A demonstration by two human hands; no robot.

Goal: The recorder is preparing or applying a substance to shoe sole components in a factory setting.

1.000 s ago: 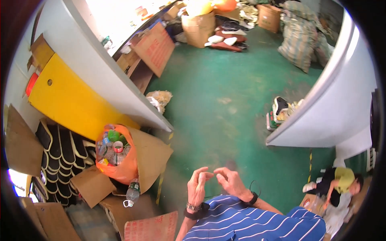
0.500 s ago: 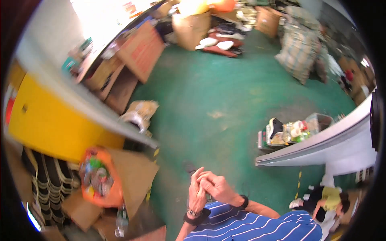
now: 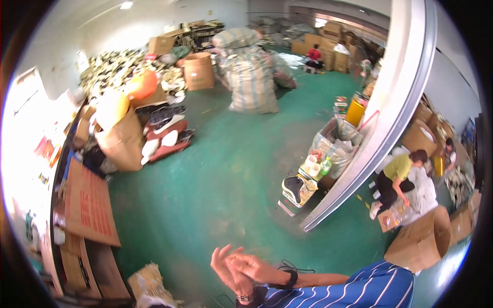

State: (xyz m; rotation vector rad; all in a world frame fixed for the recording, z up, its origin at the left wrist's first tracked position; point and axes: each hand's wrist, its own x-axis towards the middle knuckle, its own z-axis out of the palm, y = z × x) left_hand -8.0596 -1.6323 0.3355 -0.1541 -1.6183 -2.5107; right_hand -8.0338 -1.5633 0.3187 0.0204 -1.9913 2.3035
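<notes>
My left hand [image 3: 225,271] and my right hand [image 3: 252,266] touch each other in front of my body, low in the middle of the view. The left fingers are stretched up and a little apart. My right hand lies across the left palm, its fingers curled against it. Whether anything small sits between the palms is hidden. A metal-banded watch [image 3: 245,297] circles the left wrist, and a black band [image 3: 291,278] the right one. A thin dark cord [image 3: 295,267] shows behind the right wrist. Neither hand touches any object around me.
Green floor [image 3: 221,169] stretches ahead. To the right are a partition edge [image 3: 370,159], a stand with a shoe sole [image 3: 294,188], and a seated person [image 3: 398,174] beside a cardboard box [image 3: 418,244]. Big woven sacks [image 3: 251,84] stand ahead; a cardboard panel [image 3: 90,203] leans at left.
The view has swung right and up, bringing the far room and the seated person further in. The yellow panel and orange bag have left view. My hands stay together, the left fingers more spread.
</notes>
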